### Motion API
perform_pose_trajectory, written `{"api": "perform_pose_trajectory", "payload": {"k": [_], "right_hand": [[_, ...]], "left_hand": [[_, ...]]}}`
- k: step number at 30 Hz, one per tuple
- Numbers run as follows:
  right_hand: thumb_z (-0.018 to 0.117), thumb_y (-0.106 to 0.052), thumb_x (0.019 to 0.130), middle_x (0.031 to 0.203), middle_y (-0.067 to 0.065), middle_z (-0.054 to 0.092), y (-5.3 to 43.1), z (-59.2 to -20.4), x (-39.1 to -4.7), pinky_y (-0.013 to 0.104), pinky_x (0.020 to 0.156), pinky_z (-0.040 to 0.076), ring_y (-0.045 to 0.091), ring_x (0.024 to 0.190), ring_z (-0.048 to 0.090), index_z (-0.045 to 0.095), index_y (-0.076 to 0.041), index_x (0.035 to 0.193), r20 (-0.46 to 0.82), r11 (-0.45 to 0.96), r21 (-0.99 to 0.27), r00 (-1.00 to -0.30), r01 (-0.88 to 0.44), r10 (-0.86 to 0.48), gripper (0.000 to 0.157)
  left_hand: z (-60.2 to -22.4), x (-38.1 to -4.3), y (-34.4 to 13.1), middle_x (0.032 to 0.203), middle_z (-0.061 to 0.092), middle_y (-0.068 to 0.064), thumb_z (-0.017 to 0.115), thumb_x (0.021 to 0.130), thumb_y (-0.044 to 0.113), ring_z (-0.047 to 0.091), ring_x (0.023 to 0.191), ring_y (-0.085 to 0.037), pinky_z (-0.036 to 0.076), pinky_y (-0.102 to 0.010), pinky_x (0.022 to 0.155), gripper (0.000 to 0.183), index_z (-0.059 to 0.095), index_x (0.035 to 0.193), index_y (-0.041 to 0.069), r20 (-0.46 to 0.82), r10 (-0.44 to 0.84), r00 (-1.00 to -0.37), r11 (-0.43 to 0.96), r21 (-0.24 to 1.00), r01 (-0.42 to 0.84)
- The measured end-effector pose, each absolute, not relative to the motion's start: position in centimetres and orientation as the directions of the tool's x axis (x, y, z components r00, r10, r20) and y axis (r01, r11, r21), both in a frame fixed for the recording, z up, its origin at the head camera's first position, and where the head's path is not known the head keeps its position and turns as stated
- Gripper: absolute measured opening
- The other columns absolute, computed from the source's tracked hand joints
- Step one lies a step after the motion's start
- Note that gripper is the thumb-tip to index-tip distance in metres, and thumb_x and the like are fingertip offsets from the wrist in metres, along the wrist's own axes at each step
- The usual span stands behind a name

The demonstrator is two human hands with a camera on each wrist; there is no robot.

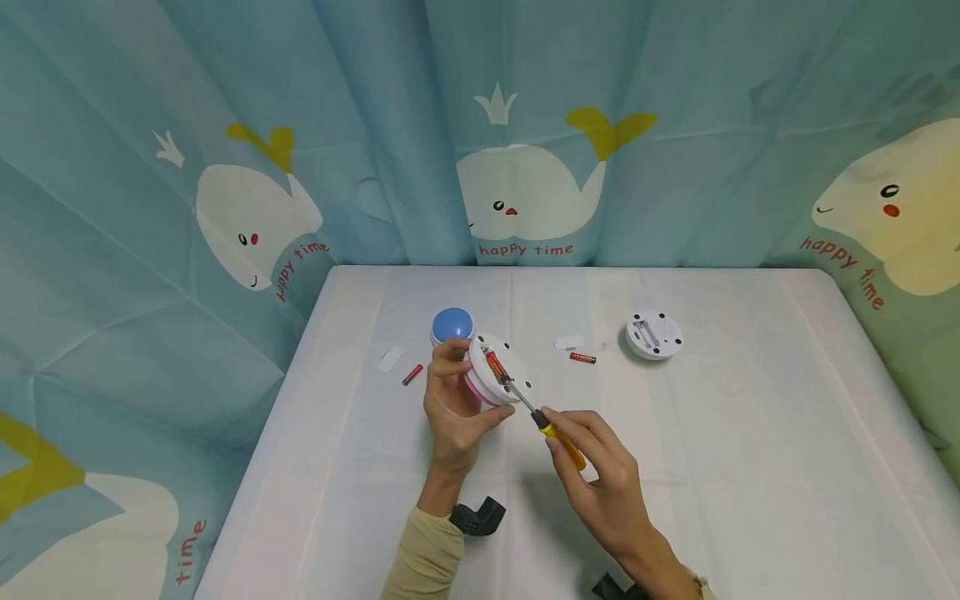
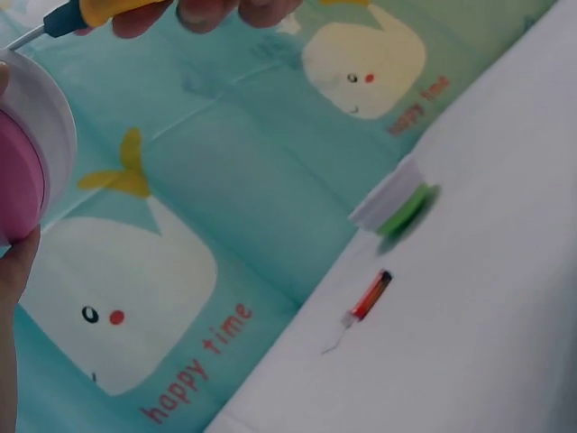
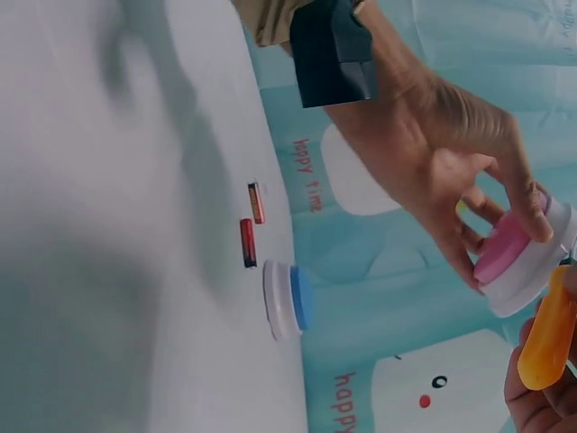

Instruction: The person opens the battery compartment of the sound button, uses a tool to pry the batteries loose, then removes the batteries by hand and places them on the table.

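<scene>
My left hand (image 1: 453, 421) grips a round white push-button light (image 1: 513, 358) by its rim, tilted so its underside faces me. Its pink dome (image 3: 505, 248) shows in the right wrist view. One red battery (image 1: 495, 365) lies in the slot on that underside. My right hand (image 1: 607, 471) holds a screwdriver (image 1: 564, 444) by its yellow handle, which the right wrist view also shows. The screwdriver's metal tip is at the lower end of the battery; whether they touch, I cannot tell.
Behind my left hand stands a blue-domed light (image 1: 452, 322). White covers (image 1: 391, 358) and loose red batteries (image 1: 582, 358) lie on the table. At the right, another light (image 1: 654, 335) sits upside down, its green dome (image 2: 404, 210) underneath. A whale-print curtain (image 1: 390, 167) borders the table.
</scene>
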State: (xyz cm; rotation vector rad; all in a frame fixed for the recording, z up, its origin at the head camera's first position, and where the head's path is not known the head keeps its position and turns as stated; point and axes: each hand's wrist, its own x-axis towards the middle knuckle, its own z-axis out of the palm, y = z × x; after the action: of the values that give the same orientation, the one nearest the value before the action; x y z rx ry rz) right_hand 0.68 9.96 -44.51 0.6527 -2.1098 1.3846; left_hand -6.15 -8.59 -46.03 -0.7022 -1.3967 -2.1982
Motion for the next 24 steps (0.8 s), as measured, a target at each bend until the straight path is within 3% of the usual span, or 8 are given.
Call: {"api": "perform_pose_trajectory", "payload": {"k": [4, 14, 24], "right_hand": [[0.077, 0.019, 0.077, 0.107, 0.006, 0.069, 10.0, -44.4, 0.7, 0.012, 0.077, 0.05, 0.009, 0.089, 0.061, 0.071, -0.003, 0.129, 0.641, 0.344, -0.696, -0.761, -0.63, -0.097, 0.057], [0.076, 0.021, 0.077, 0.108, 0.004, 0.069, 10.1, -44.3, 1.0, 0.013, 0.076, 0.05, 0.009, 0.088, 0.061, 0.072, -0.005, 0.129, 0.615, 0.339, -0.721, -0.784, -0.604, -0.09, 0.059], [0.076, 0.018, 0.08, 0.109, 0.003, 0.069, 10.1, -44.3, 1.3, 0.011, 0.083, 0.051, 0.01, 0.093, 0.062, 0.072, -0.006, 0.13, 0.598, 0.338, -0.731, -0.795, -0.593, -0.1, 0.056]], "left_hand": [[-46.4, -6.0, -8.3, 0.146, 0.045, -0.001, 0.087, 0.08, 0.003, 0.049, 0.14, -0.022, 0.051, -0.035, 0.112, 0.06, 0.057, 0.127, 0.023, 0.603, -0.079, -0.794, -0.428, 0.699, 0.573], [-46.9, -5.5, -7.6, 0.145, 0.044, -0.001, 0.085, 0.075, -0.005, 0.05, 0.139, -0.023, 0.053, -0.036, 0.11, 0.067, 0.057, 0.128, 0.024, 0.497, -0.079, -0.864, -0.513, 0.723, 0.463], [-47.8, -5.1, -6.8, 0.145, 0.044, -0.002, 0.084, 0.074, -0.008, 0.053, 0.133, -0.023, 0.054, -0.034, 0.108, 0.067, 0.057, 0.128, 0.022, 0.445, -0.074, -0.892, -0.567, 0.717, 0.405]]}}
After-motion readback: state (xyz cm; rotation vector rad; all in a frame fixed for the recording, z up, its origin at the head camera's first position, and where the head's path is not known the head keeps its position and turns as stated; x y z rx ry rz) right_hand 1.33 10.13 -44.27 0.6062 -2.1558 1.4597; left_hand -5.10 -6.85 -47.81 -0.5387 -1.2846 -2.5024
